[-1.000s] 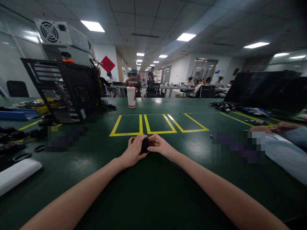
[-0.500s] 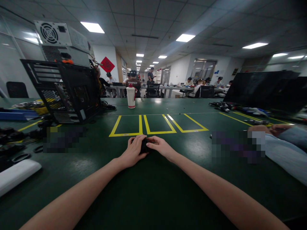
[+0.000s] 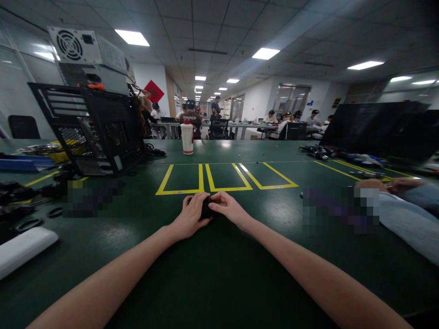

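Note:
A small black object sits between my two hands, low over the green table. My left hand is wrapped over its left side, with the thumb at the near edge. At its right side, my right hand pinches or presses it with thumb and fingertips. The fingers cover most of the object, so its kind does not show. Just beyond my hands are yellow tape outlines on the table.
An open black computer case stands at the left, a power supply unit on top. A white and red cup stands at the back. Black parts and a white block lie left. A person's sleeve rests at the right.
Both hands stay in place around the black object. My right fingers have shifted very slightly; little else differs.

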### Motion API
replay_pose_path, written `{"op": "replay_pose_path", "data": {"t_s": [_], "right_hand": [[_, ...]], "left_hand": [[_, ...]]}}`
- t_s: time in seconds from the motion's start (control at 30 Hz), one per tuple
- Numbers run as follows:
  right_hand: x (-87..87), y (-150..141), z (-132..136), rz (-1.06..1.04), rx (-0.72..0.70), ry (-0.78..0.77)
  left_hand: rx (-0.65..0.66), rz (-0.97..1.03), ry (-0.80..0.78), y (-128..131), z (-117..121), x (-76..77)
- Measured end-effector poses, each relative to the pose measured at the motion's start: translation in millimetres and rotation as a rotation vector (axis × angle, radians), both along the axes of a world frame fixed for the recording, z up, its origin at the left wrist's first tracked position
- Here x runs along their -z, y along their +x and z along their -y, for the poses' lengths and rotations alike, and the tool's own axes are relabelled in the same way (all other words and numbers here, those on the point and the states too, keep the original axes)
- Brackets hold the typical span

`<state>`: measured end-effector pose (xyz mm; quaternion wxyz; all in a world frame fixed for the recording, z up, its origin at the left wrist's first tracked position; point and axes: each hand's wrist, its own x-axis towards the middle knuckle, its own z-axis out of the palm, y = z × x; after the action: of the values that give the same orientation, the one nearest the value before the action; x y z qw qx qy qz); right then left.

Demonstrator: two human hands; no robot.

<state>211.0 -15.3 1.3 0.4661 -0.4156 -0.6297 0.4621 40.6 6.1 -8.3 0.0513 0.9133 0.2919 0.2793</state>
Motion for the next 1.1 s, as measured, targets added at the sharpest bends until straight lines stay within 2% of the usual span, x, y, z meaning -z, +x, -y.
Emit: {"op": "replay_pose_path", "data": {"t_s": [0.1,0.33,0.6,0.73,0.87,1.1], "right_hand": [[1.7,1.2,-2.4,0.040,0.019,-0.040],[1.5,6.8,0.7,-0.022,-0.120,-0.014],[-0.8,1.6,-1.2,0.026,0.012,0.005],[2.2,4.2,-3.8,0.042,-0.031,-0.036],[1.9,6.4,-1.3,-0.001,-0.109,-0.009],[-2.2,1.8,0.4,-0.014,-0.048,0.014]], "left_hand": [[0.003,0.000,0.004,0.0,-0.4,0.5],[0.002,-0.003,-0.004,0.5,-0.9,1.1],[-0.013,-0.005,0.019,1.1,-1.8,2.7],[-0.005,-0.003,0.021,0.7,-1.9,2.9],[-0.001,-0.003,0.007,0.6,-0.5,1.0],[-0.008,-0.009,0.009,1.0,-0.5,0.9]]}}
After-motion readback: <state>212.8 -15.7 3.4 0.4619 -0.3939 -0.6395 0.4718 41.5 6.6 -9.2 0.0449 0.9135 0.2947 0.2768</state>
